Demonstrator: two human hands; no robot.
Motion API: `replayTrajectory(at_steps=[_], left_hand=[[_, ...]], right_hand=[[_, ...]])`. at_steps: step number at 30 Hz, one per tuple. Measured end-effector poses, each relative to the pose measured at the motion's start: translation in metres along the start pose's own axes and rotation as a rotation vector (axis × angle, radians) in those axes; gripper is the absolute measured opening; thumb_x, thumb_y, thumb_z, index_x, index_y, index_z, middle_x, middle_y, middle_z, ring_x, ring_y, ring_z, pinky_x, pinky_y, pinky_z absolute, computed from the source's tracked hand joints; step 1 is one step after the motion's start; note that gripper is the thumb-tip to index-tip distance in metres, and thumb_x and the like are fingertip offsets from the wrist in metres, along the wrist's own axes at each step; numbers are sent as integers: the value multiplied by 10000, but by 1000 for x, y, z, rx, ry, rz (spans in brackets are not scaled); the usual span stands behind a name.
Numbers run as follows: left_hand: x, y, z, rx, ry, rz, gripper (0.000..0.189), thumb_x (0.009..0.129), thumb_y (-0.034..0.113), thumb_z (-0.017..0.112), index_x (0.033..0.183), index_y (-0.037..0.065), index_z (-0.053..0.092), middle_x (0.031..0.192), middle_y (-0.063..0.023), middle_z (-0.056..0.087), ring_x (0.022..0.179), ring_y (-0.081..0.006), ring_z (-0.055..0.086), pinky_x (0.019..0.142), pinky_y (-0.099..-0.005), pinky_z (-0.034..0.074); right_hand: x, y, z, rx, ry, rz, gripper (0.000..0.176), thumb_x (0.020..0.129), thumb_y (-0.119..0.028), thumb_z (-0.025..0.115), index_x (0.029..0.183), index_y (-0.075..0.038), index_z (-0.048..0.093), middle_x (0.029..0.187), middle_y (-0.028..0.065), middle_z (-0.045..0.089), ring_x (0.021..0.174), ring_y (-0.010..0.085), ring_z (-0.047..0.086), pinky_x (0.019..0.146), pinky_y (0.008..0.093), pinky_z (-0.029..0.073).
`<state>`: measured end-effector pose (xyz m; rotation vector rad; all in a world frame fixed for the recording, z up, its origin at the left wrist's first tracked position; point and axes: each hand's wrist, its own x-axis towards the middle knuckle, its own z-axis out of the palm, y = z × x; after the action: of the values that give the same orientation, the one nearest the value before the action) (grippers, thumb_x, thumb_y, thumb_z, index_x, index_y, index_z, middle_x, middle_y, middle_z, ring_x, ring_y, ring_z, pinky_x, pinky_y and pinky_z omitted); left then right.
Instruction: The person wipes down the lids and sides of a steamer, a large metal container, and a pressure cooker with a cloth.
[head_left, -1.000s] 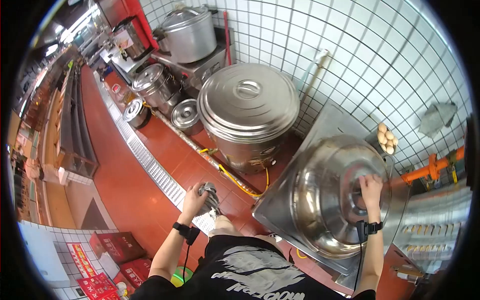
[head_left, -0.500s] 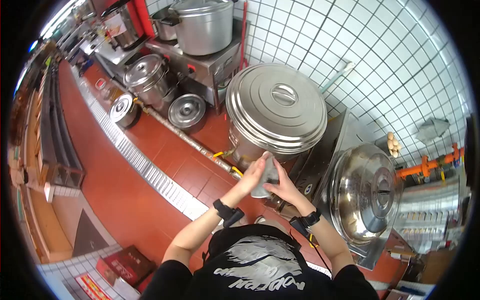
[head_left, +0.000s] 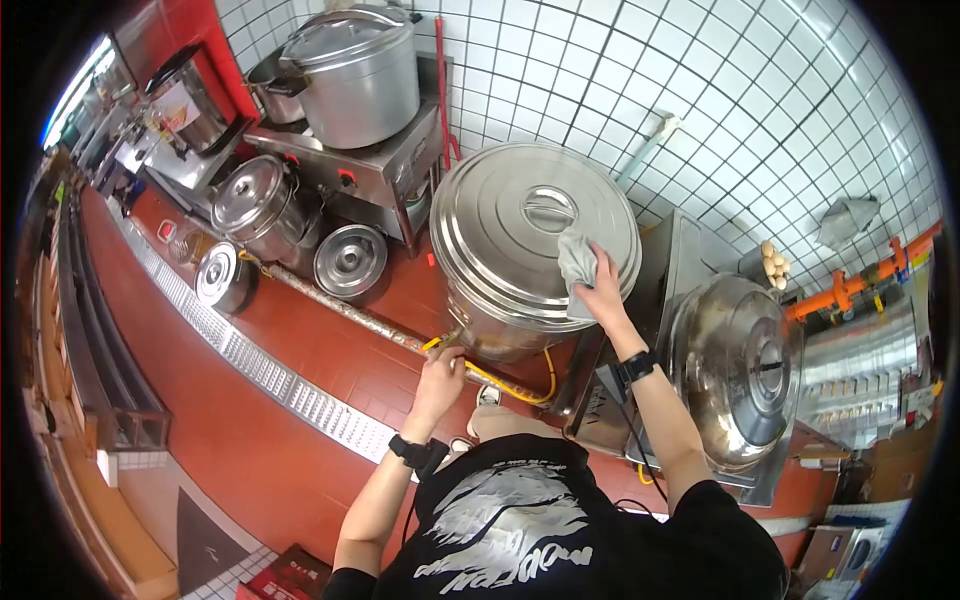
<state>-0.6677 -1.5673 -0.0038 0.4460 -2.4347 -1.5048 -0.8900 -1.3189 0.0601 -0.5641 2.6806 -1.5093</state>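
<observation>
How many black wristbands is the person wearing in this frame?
2: one black wristband just behind the left hand, a second wristband behind the right hand, which holds a grey cloth.

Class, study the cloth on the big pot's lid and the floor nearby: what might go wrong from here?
The lid may be hot, and the right hand is bare beside the cloth. Pressing off-centre might shift it. The yellow hose near the shoe could catch a foot.

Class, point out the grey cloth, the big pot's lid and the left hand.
Grey cloth [head_left: 577,268]: head view, its middle.
Big pot's lid [head_left: 492,215]: head view, flat top.
Left hand [head_left: 438,382]: head view, its back.
</observation>
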Motion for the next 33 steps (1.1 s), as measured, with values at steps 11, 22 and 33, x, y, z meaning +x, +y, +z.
replayTrajectory(at_steps=[11,22,33], left_hand=[[103,-38,-37,269,-455,-166,323,967,213,575,1258,92,645,1095,-188,703,1013,-336,690,874,-409,532],[205,-69,-62,246,-350,-279,348,1000,213,528,1300,60,615,1109,-163,719,1045,-280,693,909,-359,526],[306,-117,-93,99,-494,-219,332,1010,206,537,1278,24,612,1143,-175,706,1076,-288,678,913,-356,514]], right_hand=[[49,92,14,-784,20,-258,567,935,-413,607,1453,-226,476,1588,148,292,1455,432,237,1186,613,165],[39,84,59,-589,-11,-396,494,812,-296,724,1279,-191,602,1463,143,432,1329,470,351,1071,660,275],[187,-43,247,-822,-611,-891,398,799,-246,649,1195,-206,652,1421,70,488,1358,362,396,1151,593,270]])
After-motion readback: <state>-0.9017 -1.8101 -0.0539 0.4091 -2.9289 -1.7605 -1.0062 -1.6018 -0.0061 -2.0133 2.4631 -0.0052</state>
